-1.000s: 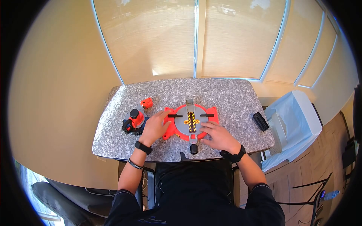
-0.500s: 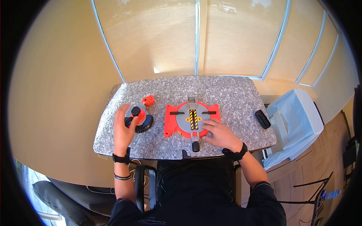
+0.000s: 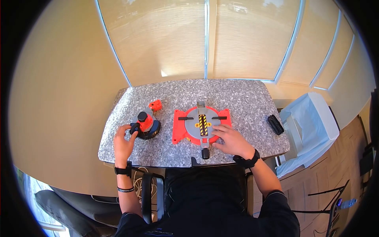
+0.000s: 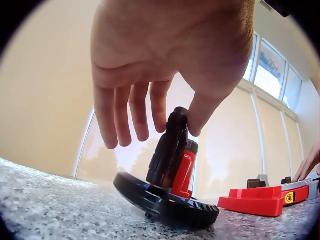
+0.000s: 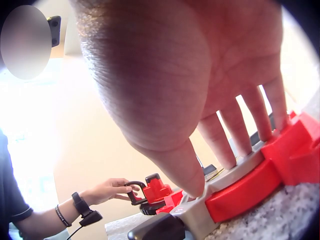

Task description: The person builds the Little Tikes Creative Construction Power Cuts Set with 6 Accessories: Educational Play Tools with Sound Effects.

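Observation:
A toy miter saw head [image 3: 147, 123], red and grey with a black handle and a dark round guard, sits on the left of the table. My left hand [image 3: 123, 145] pinches its black handle [image 4: 169, 145] between thumb and forefinger, while the other fingers hang straight beside it. In the middle lies the red saw base [image 3: 179, 128] with a grey round turntable [image 3: 191, 132] and a yellow-and-black striped slot. My right hand [image 3: 233, 141] rests on the turntable's near right edge, fingers spread, as the right wrist view shows.
A small red-orange block-like part [image 3: 156, 104] lies behind the saw head. Near the table's right edge is a black oblong object [image 3: 275, 125]. A bin with a pale blue liner [image 3: 316, 118] stands beyond that edge. Window blinds rise behind the granite-patterned table [image 3: 221, 91].
My left hand has left the base's left side, moved left to the saw head and come onto its black handle. The right hand stays on the base.

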`<state>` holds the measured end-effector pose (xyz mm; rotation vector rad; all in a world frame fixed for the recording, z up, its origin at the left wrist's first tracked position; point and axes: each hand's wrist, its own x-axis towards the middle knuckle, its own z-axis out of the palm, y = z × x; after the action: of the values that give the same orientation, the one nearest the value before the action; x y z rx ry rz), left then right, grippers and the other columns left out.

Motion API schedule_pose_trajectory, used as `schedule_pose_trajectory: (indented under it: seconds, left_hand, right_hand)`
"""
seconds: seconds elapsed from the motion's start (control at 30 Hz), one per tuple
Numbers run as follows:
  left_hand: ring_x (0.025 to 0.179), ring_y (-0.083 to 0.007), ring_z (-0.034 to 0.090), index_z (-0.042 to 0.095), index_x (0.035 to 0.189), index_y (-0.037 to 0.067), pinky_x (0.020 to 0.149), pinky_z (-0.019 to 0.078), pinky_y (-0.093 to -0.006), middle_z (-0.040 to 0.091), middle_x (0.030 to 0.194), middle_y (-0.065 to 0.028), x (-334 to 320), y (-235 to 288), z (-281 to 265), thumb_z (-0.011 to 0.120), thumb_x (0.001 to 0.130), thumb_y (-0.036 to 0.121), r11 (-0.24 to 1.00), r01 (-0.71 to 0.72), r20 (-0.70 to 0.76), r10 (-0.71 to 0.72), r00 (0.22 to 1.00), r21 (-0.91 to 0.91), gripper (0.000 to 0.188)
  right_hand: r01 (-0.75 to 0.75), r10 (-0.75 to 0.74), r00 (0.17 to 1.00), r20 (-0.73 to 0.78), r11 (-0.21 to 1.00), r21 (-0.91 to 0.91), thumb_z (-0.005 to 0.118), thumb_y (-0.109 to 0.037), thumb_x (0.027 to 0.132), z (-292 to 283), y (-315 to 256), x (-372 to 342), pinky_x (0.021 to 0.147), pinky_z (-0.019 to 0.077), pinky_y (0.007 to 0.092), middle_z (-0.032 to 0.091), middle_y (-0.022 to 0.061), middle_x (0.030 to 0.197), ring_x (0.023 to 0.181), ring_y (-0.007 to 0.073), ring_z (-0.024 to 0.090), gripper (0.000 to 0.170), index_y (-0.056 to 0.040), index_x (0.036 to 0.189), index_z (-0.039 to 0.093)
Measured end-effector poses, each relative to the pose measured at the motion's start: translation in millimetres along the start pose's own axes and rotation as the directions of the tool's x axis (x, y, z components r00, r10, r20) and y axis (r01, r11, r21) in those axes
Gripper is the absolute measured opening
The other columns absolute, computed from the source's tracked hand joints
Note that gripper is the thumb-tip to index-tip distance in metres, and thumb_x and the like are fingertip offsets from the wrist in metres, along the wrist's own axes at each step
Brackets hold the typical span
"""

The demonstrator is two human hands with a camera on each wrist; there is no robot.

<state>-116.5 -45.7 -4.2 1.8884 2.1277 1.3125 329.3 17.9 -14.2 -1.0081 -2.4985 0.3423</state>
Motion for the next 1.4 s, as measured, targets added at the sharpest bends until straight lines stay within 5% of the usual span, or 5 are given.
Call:
schedule_pose_trajectory:
  seconds: [0.43,0.53,0.6,0.8,1.4]
  left_hand:
    - [0.096,-0.0297,0.076,0.068,0.112,-0.005,0.080,0.0621,-0.0385,0.075,0.106,-0.0197,-3,-27,19,0.075,0.093,0.005,0.995,0.049,0.120,-0.038,0.992,-0.090,0.023]
    - [0.090,-0.0316,0.077,0.068,0.108,-0.006,0.074,0.0610,-0.0379,0.076,0.100,-0.0213,-3,-24,19,0.073,0.094,0.004,0.997,0.043,0.086,-0.037,0.996,-0.065,0.017]
    - [0.078,-0.0451,0.072,0.065,0.100,-0.005,0.061,0.0544,-0.0448,0.071,0.084,-0.0278,-3,-24,21,0.073,0.095,0.008,0.998,-0.054,-0.018,0.054,0.998,-0.010,0.016]
    - [0.073,-0.0454,0.070,0.065,0.096,-0.004,0.058,0.0493,-0.0452,0.069,0.078,-0.0265,5,-23,22,0.074,0.095,0.009,0.999,-0.031,-0.097,0.034,0.995,0.029,0.016]
    - [0.091,-0.0449,0.072,0.071,0.113,-0.001,0.078,0.0569,-0.0465,0.074,0.099,-0.0259,16,59,-22,0.070,0.094,0.002,0.986,-0.114,-0.214,0.138,0.967,0.121,0.018]
  right_hand:
    - [0.003,-0.003,1.000,-0.004,1.000,-0.006,0.076,-0.030,0.088,0,1,-1,0.109,0.0502,0.0442,0.063,0.0170,0.140,0.133,0.0355,0.056,0.045,-0.0022,0.123,0.071]
    - [-0.002,0.002,1.000,0.006,1.000,-0.002,0.076,-0.030,0.088,0,2,-1,0.109,0.0503,0.0442,0.063,0.0168,0.141,0.134,0.0357,0.056,0.045,-0.0025,0.123,0.071]
    - [-0.006,0.006,1.000,0.005,1.000,0.001,0.076,-0.030,0.088,0,3,-1,0.109,0.0504,0.0440,0.063,0.0166,0.141,0.133,0.0355,0.056,0.045,-0.0026,0.123,0.071]
    - [-0.026,0.026,1.000,0.016,1.000,0.013,0.076,-0.031,0.088,-1,3,0,0.109,0.0509,0.0430,0.063,0.0157,0.142,0.132,0.0339,0.058,0.045,-0.0028,0.123,0.072]
    - [-0.046,0.046,0.999,0.014,0.999,0.029,0.075,-0.032,0.089,-2,2,1,0.106,0.0524,0.0430,0.064,0.0157,0.141,0.129,0.0337,0.060,0.044,-0.0034,0.122,0.072]
